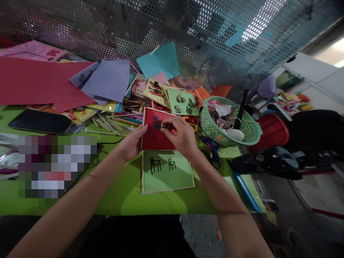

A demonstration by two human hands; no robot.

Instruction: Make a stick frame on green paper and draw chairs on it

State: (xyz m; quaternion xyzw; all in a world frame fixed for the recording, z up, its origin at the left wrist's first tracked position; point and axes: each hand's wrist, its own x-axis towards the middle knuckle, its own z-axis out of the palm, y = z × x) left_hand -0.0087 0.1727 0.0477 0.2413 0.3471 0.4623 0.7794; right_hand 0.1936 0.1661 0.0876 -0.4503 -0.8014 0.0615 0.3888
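Observation:
A red card [150, 141] with a thin light frame and a dark chair drawing stands near the middle of the green table. My left hand [133, 142] grips its left edge, thumb on the front. Over the card's right part, my right hand [181, 134] pinches a small grey stone [162, 125] between thumb and fingertips, beside the drawing. Just below, nearer to me, a framed green card [168, 178] with two black chair drawings lies flat. Behind are a framed green picture with stones [183, 102] and a yellow one [157, 94].
A green basket [216, 132] of scraps stands right of the cards, with a blue glue gun [212, 147] before it. A phone [40, 122] lies at left. Coloured paper [107, 80] and thin sticks [106, 123] are piled behind. A perforated metal panel [107, 36] rises at the back.

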